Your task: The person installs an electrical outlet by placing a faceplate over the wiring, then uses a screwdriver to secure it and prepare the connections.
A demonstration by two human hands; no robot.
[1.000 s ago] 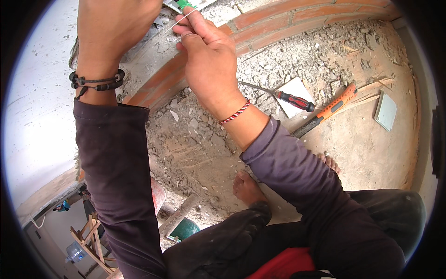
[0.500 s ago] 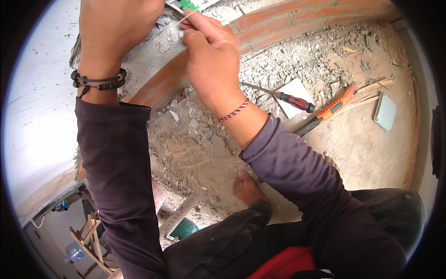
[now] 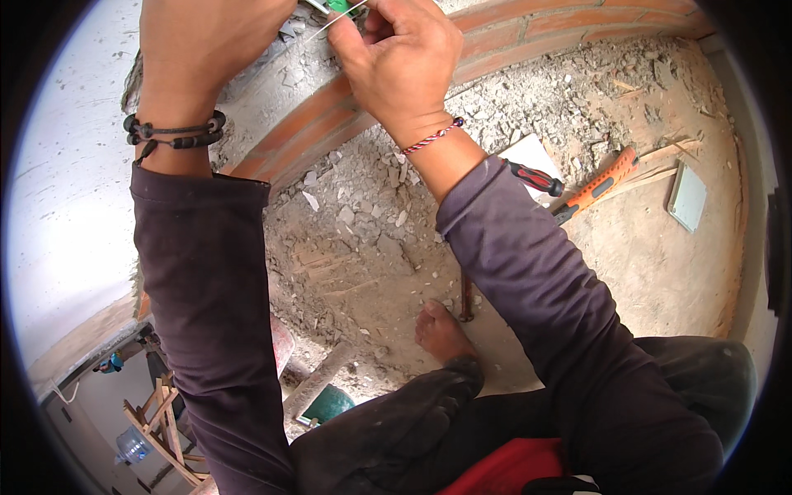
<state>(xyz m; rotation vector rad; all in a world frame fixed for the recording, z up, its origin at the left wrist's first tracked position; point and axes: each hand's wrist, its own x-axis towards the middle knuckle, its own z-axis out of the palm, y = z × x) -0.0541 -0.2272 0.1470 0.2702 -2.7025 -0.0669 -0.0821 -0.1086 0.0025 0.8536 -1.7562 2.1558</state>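
At the top edge, by the broken masonry, my left hand (image 3: pixel 216 41) is cut off by the frame, so its fingers cannot be made out. Close on its right, my right hand (image 3: pixel 406 70) is closed, thumb and fingers bent together around a thin white wire (image 3: pixel 323 30) that slants down to the left. A bright green piece (image 3: pixel 340 7) shows between the two hands, mostly cut off. Beneath them curves a low brick edge (image 3: pixel 313 124) strewn with rubble.
On the dusty floor to the right lie a red-and-black screwdriver (image 3: pixel 538 178), a flat white piece (image 3: pixel 535 153), an orange-handled hammer (image 3: pixel 606 183) and a pale flat box (image 3: pixel 688 198). My bare foot (image 3: pixel 443 332) rests beside a rusty metal bar (image 3: pixel 466 299). A wooden frame (image 3: pixel 169 429) stands at lower left.
My right hand has moved right and slightly up, its forearm now covering part of the screwdriver and hammer. The rusty bar has come into sight. My left hand has barely shifted.
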